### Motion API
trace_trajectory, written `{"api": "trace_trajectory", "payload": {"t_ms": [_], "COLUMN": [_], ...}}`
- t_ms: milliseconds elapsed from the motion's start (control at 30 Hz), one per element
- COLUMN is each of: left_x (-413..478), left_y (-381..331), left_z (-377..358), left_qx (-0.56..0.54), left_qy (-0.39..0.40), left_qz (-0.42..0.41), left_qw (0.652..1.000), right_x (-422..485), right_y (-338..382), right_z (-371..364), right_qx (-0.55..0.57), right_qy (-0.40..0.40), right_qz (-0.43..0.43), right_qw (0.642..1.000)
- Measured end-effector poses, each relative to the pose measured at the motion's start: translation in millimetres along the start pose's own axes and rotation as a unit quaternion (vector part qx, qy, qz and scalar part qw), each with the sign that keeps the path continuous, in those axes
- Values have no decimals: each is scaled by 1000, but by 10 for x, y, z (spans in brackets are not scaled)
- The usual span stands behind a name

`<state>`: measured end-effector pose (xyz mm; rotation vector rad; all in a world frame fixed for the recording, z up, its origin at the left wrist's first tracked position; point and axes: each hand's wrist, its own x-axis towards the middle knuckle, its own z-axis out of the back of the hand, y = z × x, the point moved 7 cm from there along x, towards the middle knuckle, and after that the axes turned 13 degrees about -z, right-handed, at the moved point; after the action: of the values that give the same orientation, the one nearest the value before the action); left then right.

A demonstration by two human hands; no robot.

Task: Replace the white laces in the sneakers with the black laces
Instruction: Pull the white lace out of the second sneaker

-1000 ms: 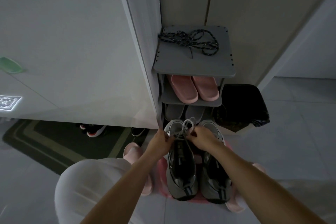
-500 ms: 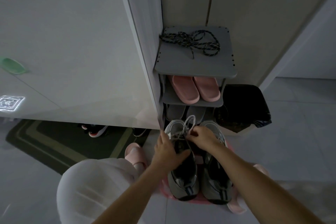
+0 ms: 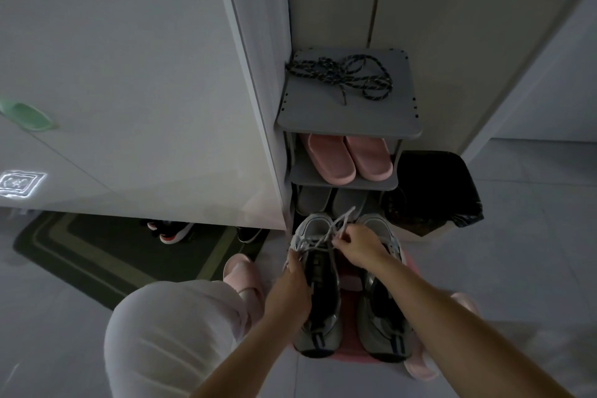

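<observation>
1. Now the left hand point(image 3: 292, 281) sits lower on the left sneaker point(image 3: 319, 310) than a second ago, when both hands worked at the bow; its grip is closed round the shoe's side, steadying it
2. The right hand point(image 3: 358, 247) stays at the collar, its grip narrow, pinching a strand of the white laces point(image 3: 318, 241), whose loose ends stick up past the fingers
3. That shift suggests the bow is coming undone and unthreading is only starting; the right sneaker point(image 3: 384, 320) stands untouched just beside
4. The black laces point(image 3: 339, 77) lie tangled on the top shelf of the shoe rack point(image 3: 349, 121), well apart from both hands
5. Below, one shelf holds pink slippers point(image 3: 347, 158) and the next grey slippers point(image 3: 332, 200)
6. Beside the rack stands a black-lined bin point(image 3: 433, 191); its contents are too dark to tell
7. Both sneakers rest on a pink stand point(image 3: 350, 287)
</observation>
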<state>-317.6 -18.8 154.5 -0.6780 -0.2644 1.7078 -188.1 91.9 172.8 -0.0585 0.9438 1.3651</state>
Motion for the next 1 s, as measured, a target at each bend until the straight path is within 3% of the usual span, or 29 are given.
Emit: {"api": "trace_trajectory", "payload": {"t_ms": [67, 233, 367, 433, 567, 633, 833, 933, 1000], "left_x": [-9, -15, -8, -22, -76, -71, -81, -103, -100], "left_y": [-10, -26, -21, -24, -15, -17, -33, -57, -26], "left_z": [-18, -39, -67, -46, -16, -40, -37, -5, -19], "left_qx": [6, -3, 26, 30, -19, -11, 1, 0, -5], "left_qy": [-1, -6, -2, -8, -13, -10, -18, -33, -33], "left_qz": [4, -4, -15, -21, -7, -17, -17, -13, 3], "left_qw": [1000, 1000, 1000, 999, 1000, 1000, 1000, 999, 999], "right_x": [22, 98, -156, -212, -182, -176, -45, -142, -240], "right_y": [-10, -181, 83, 147, 114, 76, -191, -60, 61], "right_z": [55, 447, 191, 61, 50, 173, 551, 221, 47], "right_qx": [19, 195, 60, -16, -59, -44, 170, 81, -8], "right_qy": [-14, -117, -22, -16, -29, -26, -63, 22, 21], "right_qz": [-19, -79, -15, 6, 5, -13, -88, -65, -32], "right_qw": [1000, 971, 998, 1000, 998, 999, 980, 994, 999]}}
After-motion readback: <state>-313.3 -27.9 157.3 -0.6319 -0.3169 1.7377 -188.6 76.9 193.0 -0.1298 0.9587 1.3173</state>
